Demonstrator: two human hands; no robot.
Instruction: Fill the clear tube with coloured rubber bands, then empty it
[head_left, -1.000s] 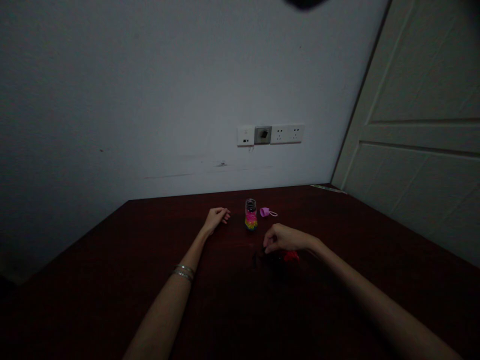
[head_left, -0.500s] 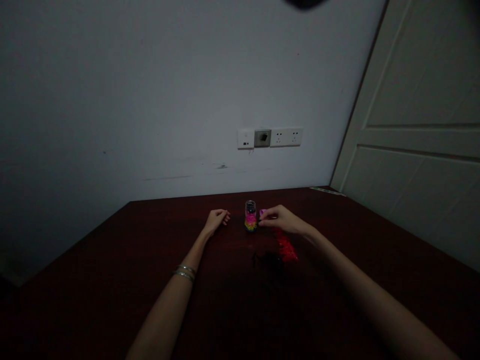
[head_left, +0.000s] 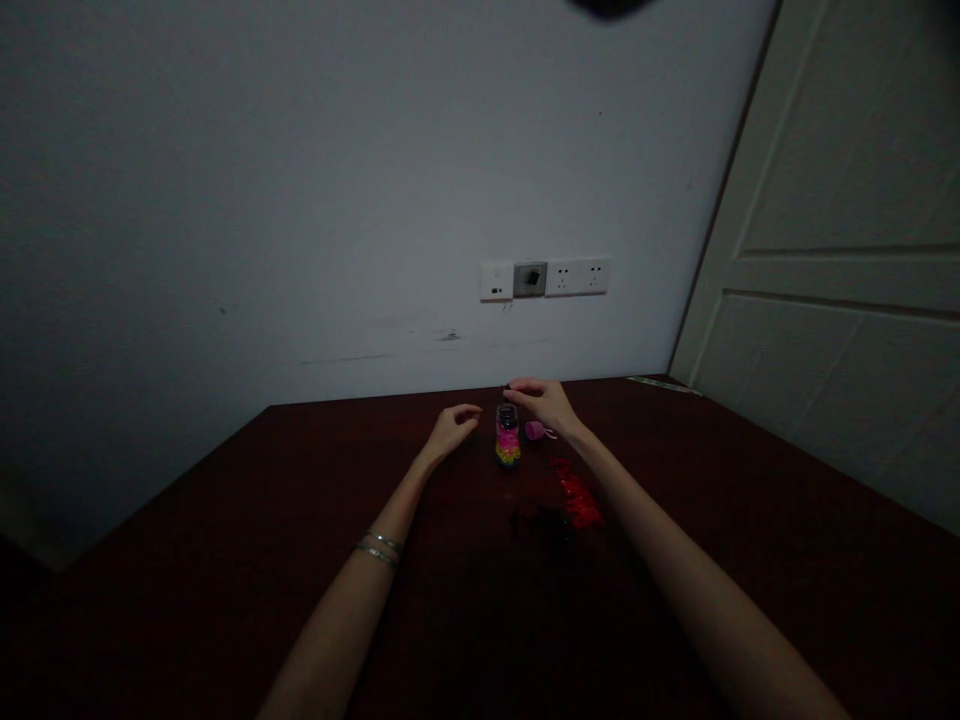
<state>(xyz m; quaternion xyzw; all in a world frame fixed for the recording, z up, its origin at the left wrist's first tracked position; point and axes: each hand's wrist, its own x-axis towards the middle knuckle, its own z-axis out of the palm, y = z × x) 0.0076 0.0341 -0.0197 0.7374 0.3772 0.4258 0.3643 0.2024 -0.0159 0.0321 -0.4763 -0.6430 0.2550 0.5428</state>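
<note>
A small clear jar (head_left: 508, 436) with layers of pink, yellow and green bits stands on the dark red table (head_left: 225, 560). My right hand (head_left: 541, 400) hovers just above the jar's mouth, fingertips pinched on something tiny and dark that I cannot make out. My left hand (head_left: 453, 430) rests on the table just left of the jar, fingers loosely curled, holding nothing that I can see. A pink lid (head_left: 535, 431) lies right of the jar. Small red pieces (head_left: 577, 497) and a dark heap (head_left: 536, 520) lie nearer to me.
A white wall with a row of sockets (head_left: 545, 278) rises behind the table. A pale panelled door (head_left: 840, 250) stands at the right. The room is dim.
My right hand went from the dark heap near the red pieces up to the jar's mouth. My left hand lifted slightly and shifted toward the jar.
</note>
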